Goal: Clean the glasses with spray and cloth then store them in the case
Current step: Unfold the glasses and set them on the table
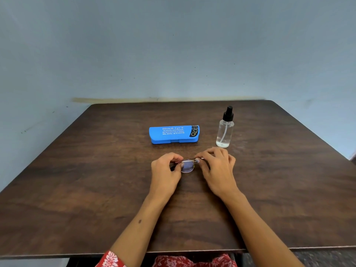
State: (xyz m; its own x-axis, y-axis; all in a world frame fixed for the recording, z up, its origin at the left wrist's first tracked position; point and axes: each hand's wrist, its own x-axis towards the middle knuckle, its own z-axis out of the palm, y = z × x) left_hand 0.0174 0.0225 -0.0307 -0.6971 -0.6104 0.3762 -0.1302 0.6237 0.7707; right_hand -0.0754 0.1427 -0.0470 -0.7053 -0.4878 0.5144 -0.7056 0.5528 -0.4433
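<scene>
Out at the left edge the dark wood-grain tabletop [77, 189] lay bare, pushed up against a pale blue wall [173, 45]. Then came the left hand [166, 171], fingers curled in and pinching the left end of the eyeglasses [187, 165], right where the dark temple tip poked out beside the knuckles. The glasses sat between the two hands, low over the wood near the middle of the tabletop; whether they touched it, I could not tell. One round lens showed clearly with a thin metal rim around it, and a slim temple arm ran across its top. Just behind them, farther from the person, the blue glasses case [174, 134] lay flat and closed, white lettering on its lid. On to the right hand [216, 167]: fingers bent, thumb and forefinger nipping the temple arm at the right side of the lens. Beyond that hand, and right of the case, the clear spray bottle [225, 130] stood upright with its black nozzle on top.
</scene>
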